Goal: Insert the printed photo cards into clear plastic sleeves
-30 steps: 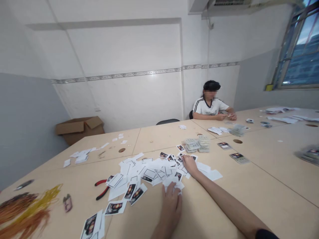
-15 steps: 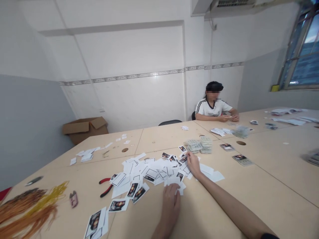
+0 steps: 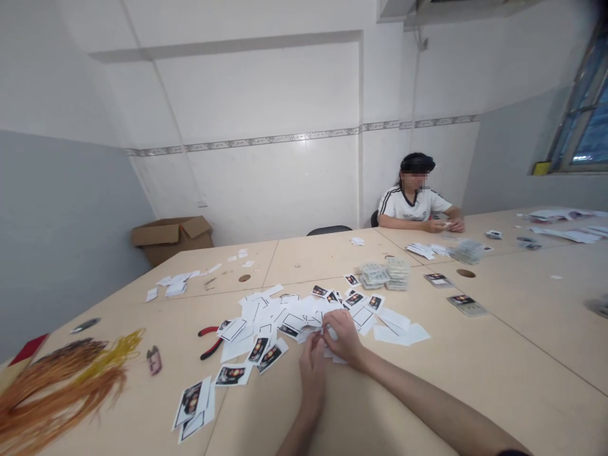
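A few white cards (image 3: 333, 356) sit at the near edge of the pile of cards (image 3: 285, 316), just off the table (image 3: 427, 392), between the person's two hands. The right hand (image 3: 345, 342) has its fingers curled down over them, grasping them from above. The left hand (image 3: 312, 366) meets it from the near side, fingertips up against the same cards. Whether those fingers pinch the cards or only steady them cannot be told, because the right hand covers the contact.

A second ago the right arm was stretched out to the far side of the pile, fingers down among the printed cards near the bundled stacks (image 3: 384, 273), while the left hand lay flat on the near cards. Now the right hand has drawn back and the left has lifted to join it, so the work seems to have shifted from reaching into the pile to handling cards held in both hands.

Left of the pile lie red-handled pliers (image 3: 209, 341), a small clip (image 3: 154, 360) and a heap of orange cords (image 3: 57, 386). Across the table, well apart, another person (image 3: 418, 202) sits with their own hands on cards.
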Action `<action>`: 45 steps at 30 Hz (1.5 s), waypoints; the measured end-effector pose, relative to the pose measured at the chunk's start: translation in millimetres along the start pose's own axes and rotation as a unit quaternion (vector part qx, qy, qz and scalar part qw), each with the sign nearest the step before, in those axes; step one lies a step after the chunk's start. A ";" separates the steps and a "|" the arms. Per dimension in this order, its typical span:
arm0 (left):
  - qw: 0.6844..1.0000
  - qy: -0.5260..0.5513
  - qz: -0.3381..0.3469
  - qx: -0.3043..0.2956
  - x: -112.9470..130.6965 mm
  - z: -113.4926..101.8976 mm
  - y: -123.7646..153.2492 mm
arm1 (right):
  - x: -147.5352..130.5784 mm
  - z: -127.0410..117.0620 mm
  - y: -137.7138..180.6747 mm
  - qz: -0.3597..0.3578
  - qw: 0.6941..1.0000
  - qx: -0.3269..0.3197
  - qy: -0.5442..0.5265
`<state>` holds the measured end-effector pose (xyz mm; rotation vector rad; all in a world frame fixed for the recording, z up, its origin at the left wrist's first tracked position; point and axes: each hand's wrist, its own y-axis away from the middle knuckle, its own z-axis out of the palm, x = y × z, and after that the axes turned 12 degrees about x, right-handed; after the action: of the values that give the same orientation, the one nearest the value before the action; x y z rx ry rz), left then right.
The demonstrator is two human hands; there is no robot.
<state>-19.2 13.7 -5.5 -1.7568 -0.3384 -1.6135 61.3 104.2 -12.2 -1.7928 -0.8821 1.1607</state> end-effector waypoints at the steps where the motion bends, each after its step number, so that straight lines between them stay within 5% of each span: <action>1: 1.000 0.008 -0.007 0.026 -1.3 -1.0 -2.2 | -3.7 1.0 4.0 -0.022 1.000 -0.012 -0.006; 10: 0.996 0.061 -0.061 0.013 -17.9 1.7 -12.4 | 0.6 0.2 12.4 -0.098 0.992 -0.055 -0.053; 20: 0.992 0.074 -0.075 0.073 -32.2 -5.5 -19.9 | -4.7 0.4 12.3 -0.108 0.985 -0.100 -0.085; 33: 0.993 0.061 -0.079 0.069 -34.6 -6.2 -21.7 | 0.9 5.1 12.4 -0.020 0.994 -0.094 -0.056; 45: 0.992 0.059 -0.081 0.076 -34.3 -3.8 -21.9 | -4.8 -0.1 9.4 -0.013 0.992 -0.118 -0.051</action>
<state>-42.1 36.0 -30.9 -1.5452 -0.5438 -1.7491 61.0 96.0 -18.9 -1.9148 -1.1406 1.1804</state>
